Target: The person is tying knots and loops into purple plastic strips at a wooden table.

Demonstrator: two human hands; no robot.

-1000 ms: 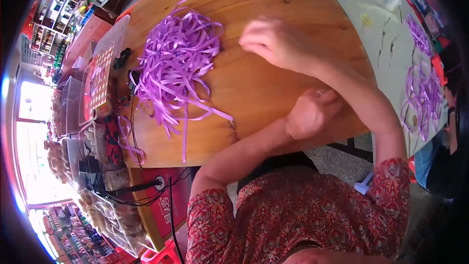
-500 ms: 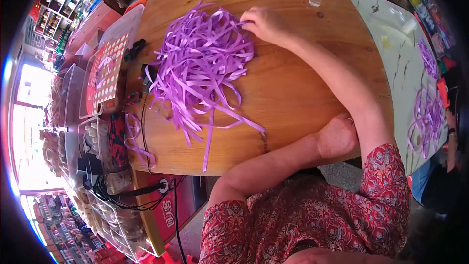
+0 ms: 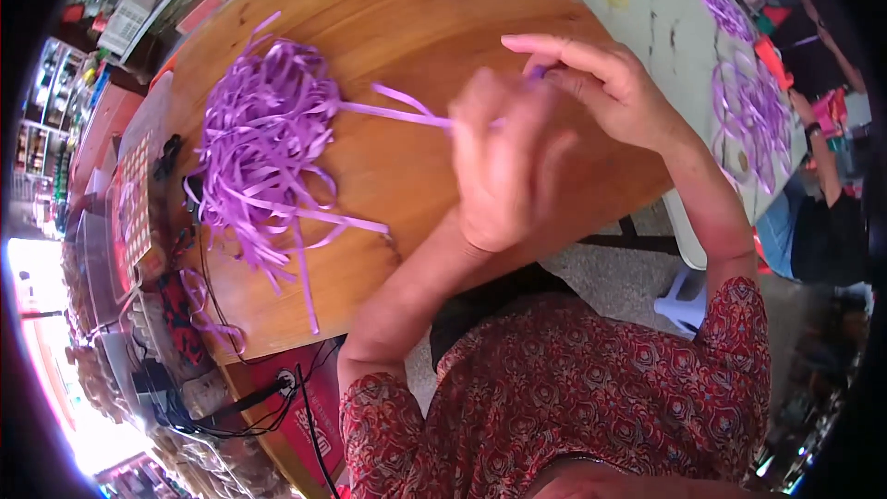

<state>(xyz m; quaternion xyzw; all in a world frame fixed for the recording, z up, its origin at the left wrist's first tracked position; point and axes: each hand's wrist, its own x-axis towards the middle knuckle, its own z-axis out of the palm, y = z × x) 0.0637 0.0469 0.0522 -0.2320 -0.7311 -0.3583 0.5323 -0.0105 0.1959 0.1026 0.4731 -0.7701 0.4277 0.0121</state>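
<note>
Right of the ribbon pile (image 3: 263, 143) on the wooden surface (image 3: 407, 28), both hands, left hand (image 3: 504, 162) and right hand (image 3: 601, 83), pinch one strand (image 3: 397, 111), drawn taut from the pile, apparently to separate it.

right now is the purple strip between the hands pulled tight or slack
Pulled tight. The strip runs almost straight from the ribbon pile to the left hand and right hand, raised over the table.
</note>
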